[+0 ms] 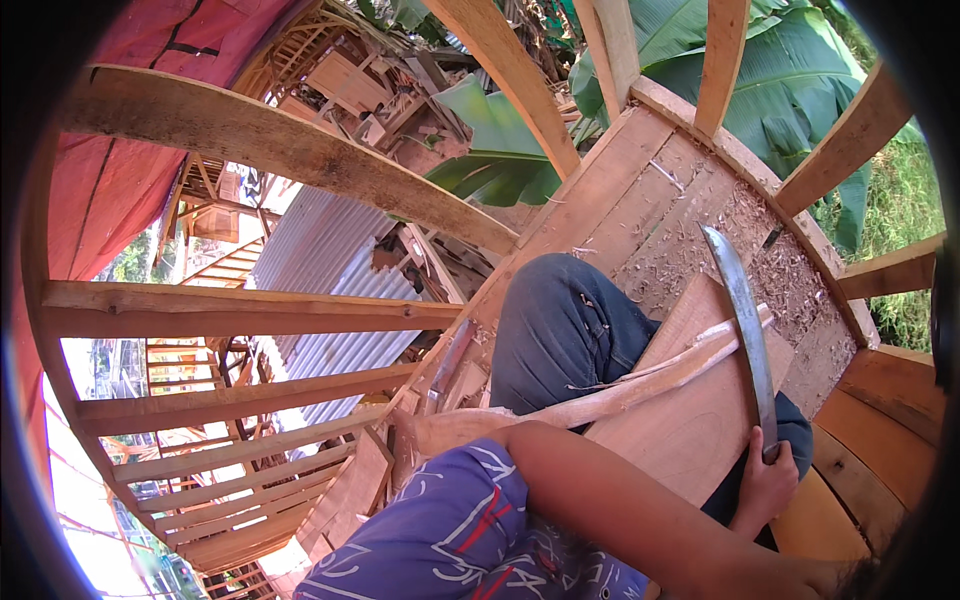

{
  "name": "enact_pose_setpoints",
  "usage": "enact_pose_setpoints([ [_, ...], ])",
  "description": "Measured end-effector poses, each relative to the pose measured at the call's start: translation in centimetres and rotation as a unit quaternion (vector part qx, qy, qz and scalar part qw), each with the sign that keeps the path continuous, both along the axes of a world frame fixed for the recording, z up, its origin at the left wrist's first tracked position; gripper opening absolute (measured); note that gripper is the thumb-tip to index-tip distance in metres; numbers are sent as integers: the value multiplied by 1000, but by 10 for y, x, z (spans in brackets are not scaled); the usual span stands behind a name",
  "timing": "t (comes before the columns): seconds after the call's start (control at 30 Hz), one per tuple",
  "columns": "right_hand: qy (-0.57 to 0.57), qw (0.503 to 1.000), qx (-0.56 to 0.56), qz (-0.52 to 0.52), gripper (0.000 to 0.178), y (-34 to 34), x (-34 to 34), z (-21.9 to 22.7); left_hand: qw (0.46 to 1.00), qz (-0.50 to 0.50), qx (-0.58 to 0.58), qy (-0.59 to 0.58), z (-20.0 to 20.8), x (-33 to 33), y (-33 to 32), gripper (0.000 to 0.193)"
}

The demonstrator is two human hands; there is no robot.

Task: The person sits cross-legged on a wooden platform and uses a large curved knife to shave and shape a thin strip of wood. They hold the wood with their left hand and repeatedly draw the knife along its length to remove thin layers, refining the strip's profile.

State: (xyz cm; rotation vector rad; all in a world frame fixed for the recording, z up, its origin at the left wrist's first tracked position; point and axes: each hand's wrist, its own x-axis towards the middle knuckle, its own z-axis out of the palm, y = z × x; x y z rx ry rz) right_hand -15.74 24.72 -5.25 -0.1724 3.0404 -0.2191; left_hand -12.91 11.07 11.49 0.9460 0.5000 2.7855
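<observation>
My right hand (768, 486) grips the handle of a machete (745, 310), its long, slightly curved blade pointing away from me. The blade crosses over a pale, roughly shaved wooden strip (640, 383), which lies slantwise over a flat wooden board (680, 440). That board rests across my bent legs. My left arm (620, 500) folds in front of my body toward the lower right edge. My left hand's fingers are hidden at that dark edge, so I cannot tell how they are held.
Wood shavings (790, 270) litter the plank floor (640, 220). Upright wooden slats (260, 312) form a railing around me. A long narrow tool (452, 358) lies by the left edge. Beyond are corrugated metal sheets (330, 290), banana leaves (760, 90) and a red tarp (110, 190).
</observation>
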Motion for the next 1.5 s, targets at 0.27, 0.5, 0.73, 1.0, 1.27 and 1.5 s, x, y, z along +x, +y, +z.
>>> enact_pose_setpoints([
  [0.27, -1, 1000, 11, -2, 57, -4, 1, 1, 999, -15, -35, -11, -1, 7, -15, 17],
  [0.5, -8, 1000, 4, -16, 56, 7, -2, 4, 988, -29, -141, -46, -2, -11, -47, 19],
  [0.73, -1, 997, -72, 23, 58, 12, -10, 8, 491, 239, -838, 12, -49, 60, -107, 27],
  [1.0, -80, 994, -78, -21, 59, 12, -13, 23, 293, 175, -924, -170, -79, 150, -120, 65],
  [1.27, -65, 989, -134, 2, 52, 16, -12, 26, 272, 219, -912, -216, -104, 182, -131, 55],
  [1.5, -130, 984, -121, -23, 55, 14, -14, 32, 351, 289, -864, -214, -121, 198, -142, 45],
])
